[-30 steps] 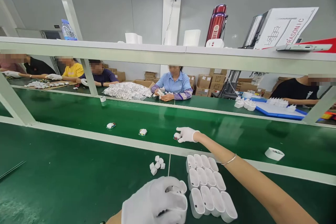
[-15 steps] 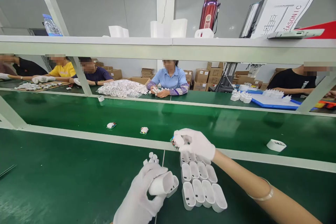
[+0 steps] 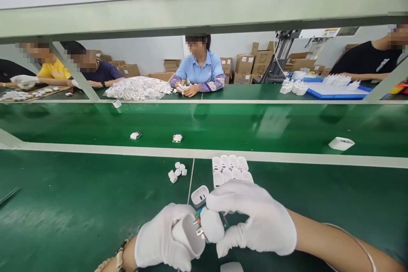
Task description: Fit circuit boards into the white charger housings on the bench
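Observation:
My gloved left hand is wrapped round a white oval plastic housing, its open end facing right. In my gloved right hand is a small circuit board with a white block on it and metal connectors on its left side. The board is right at the mouth of the housing; whether they touch I cannot tell. Just beyond my hands lies a single white housing with two slots. Rows of similar housings stand behind my right hand, which hides part of them.
Small white pieces lie in a cluster on the green table. Beyond a pale rail, two circuit boards and a white housing lie on the green belt. A person in blue sits opposite; an overhead shelf crosses the view.
My right hand has come down and toward me with the circuit board, up to the housing in my left hand. The view has tilted downward.

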Demonstrator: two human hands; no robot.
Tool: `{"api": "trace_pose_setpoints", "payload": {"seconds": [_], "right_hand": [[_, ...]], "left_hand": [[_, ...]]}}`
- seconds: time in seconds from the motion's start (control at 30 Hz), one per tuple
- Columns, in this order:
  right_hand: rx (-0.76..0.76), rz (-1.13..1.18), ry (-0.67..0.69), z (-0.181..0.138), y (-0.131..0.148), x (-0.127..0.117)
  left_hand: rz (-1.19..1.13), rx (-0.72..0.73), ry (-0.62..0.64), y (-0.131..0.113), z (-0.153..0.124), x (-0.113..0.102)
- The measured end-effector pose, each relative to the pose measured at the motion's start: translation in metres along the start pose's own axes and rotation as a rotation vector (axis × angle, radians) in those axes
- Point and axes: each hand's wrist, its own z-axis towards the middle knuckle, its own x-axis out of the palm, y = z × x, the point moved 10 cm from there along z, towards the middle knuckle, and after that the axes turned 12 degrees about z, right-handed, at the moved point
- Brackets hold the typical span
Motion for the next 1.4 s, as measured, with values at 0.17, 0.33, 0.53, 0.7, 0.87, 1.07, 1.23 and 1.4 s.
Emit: {"api": "trace_pose_setpoints", "payload": {"seconds": [0.17,0.33,0.53,0.7,0.87,1.07,1.23,1.4], "right_hand": [[0.107,-0.001,0.191,0.000,-0.007,0.023],[0.243,-0.034,0.259,-0.008,-0.022,0.036],[0.161,-0.264,0.270,-0.013,-0.014,0.043],[0.140,-0.365,0.291,-0.016,-0.008,0.048],[0.218,-0.311,0.336,-0.018,-0.013,0.057],[0.170,-0.367,0.327,-0.014,-0.016,0.066],[0.128,-0.279,0.356,-0.013,-0.020,0.080],[0.241,-0.365,0.122,-0.013,-0.026,0.051]], "left_hand": [[0.081,-0.006,0.022,-0.008,0.002,0.007],[0.144,-0.031,0.054,-0.009,0.001,0.009],[0.177,-0.049,0.052,-0.008,-0.001,0.006],[0.185,-0.062,0.004,-0.014,-0.004,0.003],[0.183,-0.048,-0.031,-0.018,-0.003,0.003],[0.194,0.006,-0.077,-0.024,-0.004,-0.004],[0.225,0.064,-0.134,-0.029,-0.002,-0.003],[0.302,0.091,-0.227,-0.021,0.006,0.004]]}}
